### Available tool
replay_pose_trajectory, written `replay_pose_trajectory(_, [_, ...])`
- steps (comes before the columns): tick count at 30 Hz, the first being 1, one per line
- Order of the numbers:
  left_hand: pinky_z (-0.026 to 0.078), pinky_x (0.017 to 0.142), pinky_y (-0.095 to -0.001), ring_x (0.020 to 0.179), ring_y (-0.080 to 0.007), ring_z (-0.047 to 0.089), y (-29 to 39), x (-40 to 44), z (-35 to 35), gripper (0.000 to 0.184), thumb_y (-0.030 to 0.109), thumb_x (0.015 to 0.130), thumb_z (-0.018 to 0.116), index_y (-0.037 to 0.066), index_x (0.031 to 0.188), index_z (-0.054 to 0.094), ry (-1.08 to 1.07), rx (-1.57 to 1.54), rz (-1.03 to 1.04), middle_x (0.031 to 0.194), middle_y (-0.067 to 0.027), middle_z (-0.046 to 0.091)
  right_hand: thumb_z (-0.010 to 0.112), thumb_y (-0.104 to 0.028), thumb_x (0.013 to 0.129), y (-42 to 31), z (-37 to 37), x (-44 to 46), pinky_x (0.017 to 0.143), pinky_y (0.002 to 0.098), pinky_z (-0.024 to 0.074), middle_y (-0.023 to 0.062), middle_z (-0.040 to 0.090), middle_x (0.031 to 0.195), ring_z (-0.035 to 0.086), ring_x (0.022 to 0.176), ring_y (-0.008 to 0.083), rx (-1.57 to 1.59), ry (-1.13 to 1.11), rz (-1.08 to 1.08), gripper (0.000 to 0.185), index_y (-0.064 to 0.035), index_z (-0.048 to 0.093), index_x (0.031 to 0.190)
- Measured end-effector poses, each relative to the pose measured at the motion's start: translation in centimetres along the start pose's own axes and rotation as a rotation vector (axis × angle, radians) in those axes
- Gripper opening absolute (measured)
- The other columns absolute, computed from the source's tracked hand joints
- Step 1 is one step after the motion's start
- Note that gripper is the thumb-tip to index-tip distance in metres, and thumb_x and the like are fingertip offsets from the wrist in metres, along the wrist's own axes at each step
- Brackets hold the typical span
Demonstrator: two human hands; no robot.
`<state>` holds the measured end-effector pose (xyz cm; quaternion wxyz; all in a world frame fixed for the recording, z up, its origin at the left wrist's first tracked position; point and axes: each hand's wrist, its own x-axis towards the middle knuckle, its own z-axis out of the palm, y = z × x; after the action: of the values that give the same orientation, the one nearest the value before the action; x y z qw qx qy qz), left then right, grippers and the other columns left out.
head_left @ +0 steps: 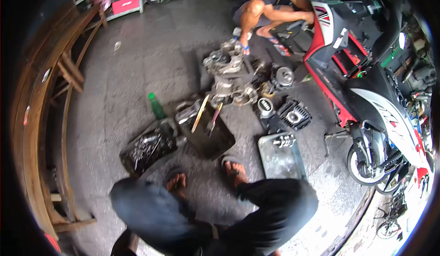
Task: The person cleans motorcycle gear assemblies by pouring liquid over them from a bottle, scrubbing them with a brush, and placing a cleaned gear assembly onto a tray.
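Neither of my hands can be made out. A dark shape at the lower left and a sliver of skin at the bottom edge are too unclear to name. Nearest my feet stands a dark tray [215,148] with a yellow-handled brush [200,114] and a second brush [214,118] lying across it. To its left, a black tub [128,155] holds several metal tools or parts. On the right is a metal tray [284,162] with a shaft-like metal part [285,140] at its far end. A finned engine cylinder part [294,114] lies beyond that tray.
Engine casings [227,86] and a round metal part [283,76] lie ahead. A green bottle [156,106] is beside the tub. A wooden bench [39,118] runs along the left. Another person [261,13] squats by a red and white motorbike [321,63].
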<state>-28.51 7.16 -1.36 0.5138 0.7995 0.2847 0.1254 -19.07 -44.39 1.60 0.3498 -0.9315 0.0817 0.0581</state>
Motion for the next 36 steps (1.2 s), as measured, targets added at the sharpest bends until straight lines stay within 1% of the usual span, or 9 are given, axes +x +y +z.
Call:
replay_pose_trajectory(5, [0.048,0.064,-0.0348,0.071,-0.0216,0.057,0.8,1.7,-5.5,0.017,0.021,0.085,0.067,0.007,0.093,0.061,0.142,-0.388,0.107,0.074,-0.0089,0.057,0.052,-0.023,0.099,-3.5,-1.0,-0.3,0.056,0.0317,0.0474,0.0088,0.061,0.076,0.057,0.063,0.0164,0.126,-0.053,-0.071,0.024,-0.0021,0.061,0.107])
replay_pose_trajectory(9, [0.048,0.063,-0.0329,0.07,-0.0208,0.056,-3.9,8.1,-5.3,0.018,0.016,0.084,0.07,0.006,0.095,0.06,0.022,-0.756,0.144,0.073,-0.0088,0.056,0.052,-0.022,0.099,-7.1,0.3,2.2,0.055,0.031,0.0472,0.0083,0.061,0.075,0.057,0.061,0.0156,0.231,-0.102,-0.115,0.023,-0.002,0.061,0.106])
replay_pose_trajectory(11, [0.044,0.098,-0.0444,0.115,-0.0405,0.052,-7.2,12.0,-5.5,0.058,0.031,0.081,0.069,0.0,0.124,0.047,-0.034,0.403,-0.007,0.126,-0.0275,0.051,0.052,-0.022,0.099,-8.7,1.7,3.9,0.055,0.0307,0.0472,0.0081,0.061,0.074,0.057,0.061,0.0152,0.285,-0.14,-0.127,0.023,-0.002,0.061,0.106])
replay_pose_trajectory(14, [0.041,0.1,-0.0467,0.118,-0.0413,0.048,-4.8,13.2,-4.2,0.065,0.038,0.082,0.068,0.001,0.129,0.042,0.028,0.734,-0.162,0.126,-0.0253,0.05,0.052,-0.02,0.099,-9.4,4.8,7.4,0.052,0.0271,0.0449,0.0054,0.06,0.07,0.054,0.057,0.0111,0.419,-0.217,-0.2,0.022,-0.0017,0.062,0.104])
replay_pose_trajectory(16, [0.042,0.1,-0.0474,0.117,-0.0419,0.048,-6.9,14.6,-3.5,0.065,0.039,0.081,0.069,0.002,0.128,0.043,0.063,0.73,-0.115,0.124,-0.0244,0.051,0.052,-0.018,0.099,-10.6,5.9,8.6,0.052,0.0246,0.0447,0.0055,0.063,0.073,0.056,0.058,0.0089,0.407,-0.314,-0.226,0.019,-0.0024,0.062,0.104])
replay_pose_trajectory(20, [0.042,0.094,-0.0508,0.111,-0.0409,0.051,-5.7,15.2,-2.5,0.067,0.044,0.077,0.071,0.006,0.126,0.047,0.118,0.838,-0.051,0.116,-0.0202,0.055,0.057,-0.012,0.095,-13.1,9.2,9.9,0.062,0.0273,0.0507,0.0081,0.066,0.083,0.062,0.071,0.0132,0.184,-0.153,-0.346,0.016,-0.0028,0.062,0.108])
replay_pose_trajectory(23, [0.046,0.087,-0.0468,0.105,-0.0387,0.052,-7.0,15.5,-1.1,0.065,0.037,0.072,0.078,0.008,0.122,0.05,0.25,0.859,0.111,0.112,-0.0176,0.054,0.068,-0.007,0.08,-16.0,12.0,10.5,0.08,0.0421,0.0492,0.0159,0.065,0.093,0.062,0.089,0.0357,-0.063,-0.045,-0.615,0.02,-0.0045,0.064,0.099])
replay_pose_trajectory(27, [0.048,0.087,-0.048,0.107,-0.0391,0.05,-6.5,15.6,-1.1,0.062,0.029,0.072,0.078,0.006,0.12,0.047,0.188,0.89,0.122,0.119,-0.0184,0.046,0.073,-0.031,0.077,-19.2,15.4,11.0,0.087,0.0443,0.038,0.0081,0.059,0.104,0.053,0.103,0.0294,-0.305,-0.216,-0.8,0.037,-0.0084,0.064,0.105])
replay_pose_trajectory(36, [0.048,0.086,-0.0472,0.103,-0.0415,0.057,-6.4,16.7,-2.8,0.052,0.023,0.071,0.078,0.006,0.115,0.055,0.064,0.691,0.077,0.11,-0.0192,0.058,0.075,-0.029,0.074,-18.4,17.2,11.4,0.086,0.0446,0.0381,0.0094,0.061,0.103,0.053,0.103,0.0303,-0.307,-0.282,-0.857,0.036,-0.0054,0.065,0.099])
